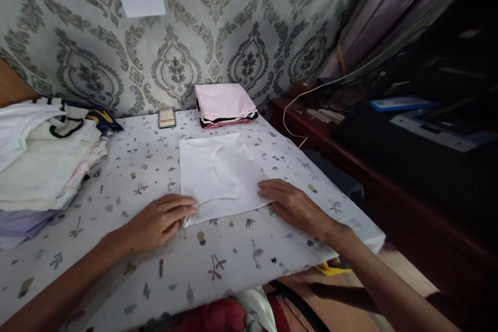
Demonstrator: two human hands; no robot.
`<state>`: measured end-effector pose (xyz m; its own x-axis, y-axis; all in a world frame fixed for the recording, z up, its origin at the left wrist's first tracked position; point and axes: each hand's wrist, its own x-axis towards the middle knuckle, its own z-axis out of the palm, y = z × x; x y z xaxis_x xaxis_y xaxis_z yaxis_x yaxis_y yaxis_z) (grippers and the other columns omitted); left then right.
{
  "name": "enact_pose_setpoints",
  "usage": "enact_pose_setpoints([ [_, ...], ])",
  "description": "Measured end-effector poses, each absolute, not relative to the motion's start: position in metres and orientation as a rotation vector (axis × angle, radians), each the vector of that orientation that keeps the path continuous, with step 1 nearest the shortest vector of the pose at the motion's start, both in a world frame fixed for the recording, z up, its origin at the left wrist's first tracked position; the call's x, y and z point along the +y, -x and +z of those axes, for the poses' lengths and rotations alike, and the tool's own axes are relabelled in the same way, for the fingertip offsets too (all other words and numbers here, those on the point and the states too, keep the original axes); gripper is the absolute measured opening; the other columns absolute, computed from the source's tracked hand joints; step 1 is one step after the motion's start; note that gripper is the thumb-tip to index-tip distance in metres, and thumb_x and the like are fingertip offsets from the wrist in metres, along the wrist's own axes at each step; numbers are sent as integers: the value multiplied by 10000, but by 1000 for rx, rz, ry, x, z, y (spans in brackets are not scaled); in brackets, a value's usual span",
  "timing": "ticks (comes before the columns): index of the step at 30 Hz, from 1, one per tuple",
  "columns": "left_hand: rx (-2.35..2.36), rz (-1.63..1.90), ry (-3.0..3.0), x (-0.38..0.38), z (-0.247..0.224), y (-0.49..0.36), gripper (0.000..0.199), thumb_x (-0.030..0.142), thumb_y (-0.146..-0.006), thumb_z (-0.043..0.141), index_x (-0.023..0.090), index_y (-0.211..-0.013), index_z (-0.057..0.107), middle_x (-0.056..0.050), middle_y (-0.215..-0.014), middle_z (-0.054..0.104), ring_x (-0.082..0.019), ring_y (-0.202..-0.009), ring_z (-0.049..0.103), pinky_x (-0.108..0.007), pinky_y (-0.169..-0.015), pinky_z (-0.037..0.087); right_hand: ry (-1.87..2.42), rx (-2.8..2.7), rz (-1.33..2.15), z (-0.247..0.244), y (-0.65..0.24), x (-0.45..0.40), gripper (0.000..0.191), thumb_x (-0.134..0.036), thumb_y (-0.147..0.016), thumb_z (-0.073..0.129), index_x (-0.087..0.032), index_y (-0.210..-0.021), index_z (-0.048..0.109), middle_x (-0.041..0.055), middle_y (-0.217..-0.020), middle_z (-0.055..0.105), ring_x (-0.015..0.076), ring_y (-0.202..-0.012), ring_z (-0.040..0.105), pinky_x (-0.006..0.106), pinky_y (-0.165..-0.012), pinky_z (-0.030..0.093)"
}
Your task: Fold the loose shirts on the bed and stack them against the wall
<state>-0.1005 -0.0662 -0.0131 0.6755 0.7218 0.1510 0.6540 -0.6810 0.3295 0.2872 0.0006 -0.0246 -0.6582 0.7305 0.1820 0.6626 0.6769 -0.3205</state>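
Note:
A white shirt (249, 176) lies flat before me on the printed sheet, folded into a rough rectangle with a curved, hemmed edge showing across it. At its near left corner, my left hand (163, 218) grips the cloth between closed fingers. My right hand (293, 205) is at the near right edge, fingers curled over the fabric there; its thumb is mostly hidden. Behind the shirt, close to the wall, sits a neat stack of folded clothes (225, 101), pink on top with black, white and darker pink layers below.
A pile of clothes (46, 166), mostly white, rises at the left. Near the wall lies a small tan-and-dark rectangular item (167, 118). Dark red wooden furniture (330, 140) stands along the right, with a white cable (286, 114) hanging over it. The printed sheet (218, 259) ends near my body.

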Motion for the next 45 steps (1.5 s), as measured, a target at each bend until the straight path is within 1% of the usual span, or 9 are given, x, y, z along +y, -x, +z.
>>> enact_pose_setpoints([
  [3,1122,366,-2513,-61,1,100,437,217,-997,358,280,-1360,593,-75,-1306,672,-226,-1191,630,-366,-978,551,1159,-2610,424,-13,-286,-5,390,-280,-906,524,-261,-1268,666,80,-1412,602,278,-1335,527,517,-1105,450],
  [6,1237,380,-2462,-32,14,91,406,328,-1025,343,249,-1333,595,-78,-1281,681,-232,-1131,654,-357,-955,541,1272,-2570,408,-1,-262,-5,358,-379,-962,473,-236,-1209,689,99,-1281,677,287,-1226,598,482,-1042,482],
  [9,1275,365,-2455,26,16,69,406,355,-1013,363,224,-1336,571,-76,-1352,638,-238,-1182,625,-352,-979,513,1489,-2477,364,3,-224,-1,309,-364,-993,436,-212,-1046,701,93,-1040,731,244,-944,682,373,-847,527],
  [12,1354,338,-2504,90,8,43,413,216,-970,361,186,-1327,567,-100,-1376,611,-247,-1246,575,-363,-1037,455,1647,-2449,354,3,-194,3,215,-373,-957,529,-208,-968,666,77,-975,715,215,-800,668,319,-709,485],
  [20,1426,222,-2649,154,-1,13,253,168,-871,458,220,-1015,659,-61,-1045,643,-235,-984,592,-322,-833,465,1590,-2267,679,6,-185,4,60,-174,-846,558,-225,-815,563,5,-761,656,165,-689,578,273,-613,390],
  [29,1469,588,-2589,169,14,-38,259,123,-849,460,221,-1004,643,-55,-1031,694,-240,-967,620,-339,-854,453,1523,-1815,850,-1,-226,14,46,-198,-804,520,-224,-817,556,-64,-592,496,130,-580,483,243,-577,365],
  [37,1515,687,-2418,157,-29,-56,359,187,-941,458,199,-1294,517,-82,-1099,681,-241,-1022,637,-357,-895,486,1746,-2076,346,-11,-245,7,343,-195,-876,533,-209,-1210,610,43,-896,679,200,-779,632,305,-692,460],
  [41,1237,720,-2426,130,-28,-27,367,320,-1018,338,200,-1322,505,-96,-1188,674,-233,-1094,635,-369,-957,490,1357,-2287,116,-7,-227,5,279,-237,-952,506,-173,-1172,664,139,-1184,672,269,-1082,628,410,-913,517],
  [45,1197,481,-2570,105,-34,6,510,460,-1029,299,192,-1434,453,-128,-1516,491,-255,-1409,434,-429,-1183,306,772,-2681,310,-12,-190,2,414,-356,-1027,448,-183,-1379,580,133,-1497,519,269,-1406,445,495,-1165,359],
])
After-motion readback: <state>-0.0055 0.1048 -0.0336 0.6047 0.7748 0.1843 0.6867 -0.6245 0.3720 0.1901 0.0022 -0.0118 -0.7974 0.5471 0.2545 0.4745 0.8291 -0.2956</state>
